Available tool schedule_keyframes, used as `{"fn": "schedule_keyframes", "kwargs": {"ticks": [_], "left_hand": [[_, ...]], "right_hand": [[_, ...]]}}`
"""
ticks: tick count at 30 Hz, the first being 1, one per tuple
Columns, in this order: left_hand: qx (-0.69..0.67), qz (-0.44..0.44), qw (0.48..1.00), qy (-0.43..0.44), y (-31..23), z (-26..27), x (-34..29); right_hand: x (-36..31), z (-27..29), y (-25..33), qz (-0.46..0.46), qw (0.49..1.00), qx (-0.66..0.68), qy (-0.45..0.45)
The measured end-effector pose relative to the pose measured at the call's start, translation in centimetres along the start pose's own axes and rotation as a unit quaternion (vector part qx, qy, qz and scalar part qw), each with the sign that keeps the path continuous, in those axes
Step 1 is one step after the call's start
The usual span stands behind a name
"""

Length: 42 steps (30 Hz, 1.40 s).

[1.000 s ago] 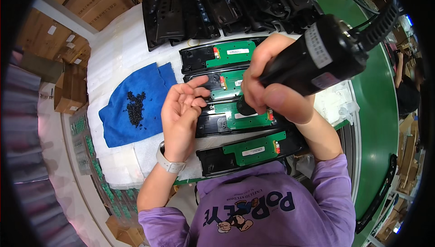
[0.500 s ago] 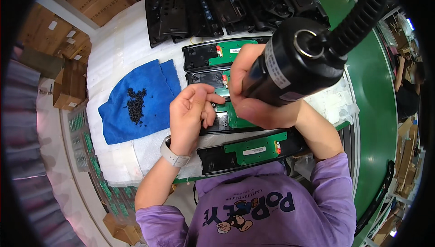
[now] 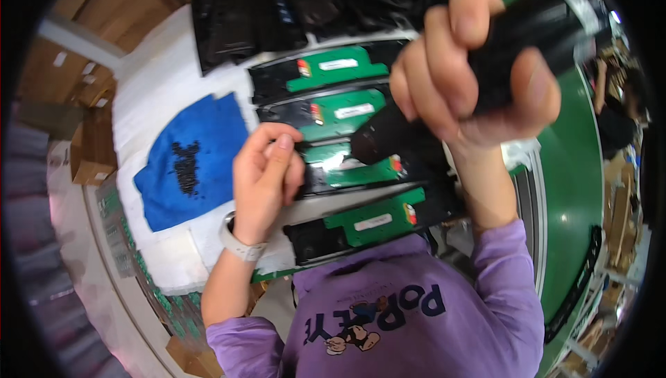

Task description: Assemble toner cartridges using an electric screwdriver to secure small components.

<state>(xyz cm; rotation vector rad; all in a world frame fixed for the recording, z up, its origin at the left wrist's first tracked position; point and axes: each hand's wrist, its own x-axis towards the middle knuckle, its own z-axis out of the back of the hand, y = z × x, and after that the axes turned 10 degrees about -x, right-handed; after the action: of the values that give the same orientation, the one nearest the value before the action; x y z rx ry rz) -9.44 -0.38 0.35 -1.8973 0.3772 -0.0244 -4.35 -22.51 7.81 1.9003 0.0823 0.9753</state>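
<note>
My right hand (image 3: 444, 76) is wrapped round a black electric screwdriver (image 3: 531, 34), held tilted with its narrow end down to the left, over the third green circuit board (image 3: 333, 159) from the back. That board lies in a black plastic housing (image 3: 312, 180). My left hand (image 3: 263, 173) rests by the left end of the same housing. Its fingers are curled and the thumb lies against them; anything between them is too small or hidden to tell. Left of it a pile of small black screws (image 3: 186, 170) lies on a blue cloth (image 3: 159, 201).
More housings with green boards (image 3: 368, 222) lie in front of and behind this one. Several larger black plastic parts (image 3: 243, 20) line the back of the white-covered table (image 3: 142, 86). A green surface (image 3: 569, 190) runs along the right. Cardboard boxes (image 3: 94, 149) stand at the left.
My right hand has turned and lifted the screwdriver from near upright to a slant, its top now further right. My left hand has shifted slightly left. The whole view has moved and blurred.
</note>
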Motion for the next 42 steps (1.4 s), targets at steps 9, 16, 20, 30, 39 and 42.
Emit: {"fn": "schedule_keyframes", "kwargs": {"ticks": [9, 16, 20, 30, 39, 42], "left_hand": [[-0.024, -0.003, 0.997, 0.07, 0.7, -2.2, -0.5], [-0.021, 0.011, 0.997, 0.07, 1.2, -1.9, -0.8], [-0.014, -0.009, 0.999, 0.041, 1.4, -1.8, -0.9], [-0.004, -0.029, 0.999, 0.043, 1.0, -1.9, -0.7], [0.159, -0.092, 0.979, 0.088, 0.7, -0.8, -1.1], [0.247, -0.223, 0.937, 0.103, -0.6, -0.5, -0.1]], "right_hand": [[-5.3, 2.8, -0.4, -0.035, 0.986, -0.032, -0.161], [-7.1, 3.2, -0.6, -0.037, 0.977, -0.038, -0.204], [-6.5, 2.9, -1.3, -0.029, 0.975, -0.044, -0.216], [-2.8, 1.2, -0.8, 0.021, 0.975, -0.053, -0.217], [-0.8, -2.8, -0.8, 0.026, 0.972, 0.035, -0.23], [-1.0, -3.0, -0.4, -0.064, 0.989, -0.012, -0.132]]}}
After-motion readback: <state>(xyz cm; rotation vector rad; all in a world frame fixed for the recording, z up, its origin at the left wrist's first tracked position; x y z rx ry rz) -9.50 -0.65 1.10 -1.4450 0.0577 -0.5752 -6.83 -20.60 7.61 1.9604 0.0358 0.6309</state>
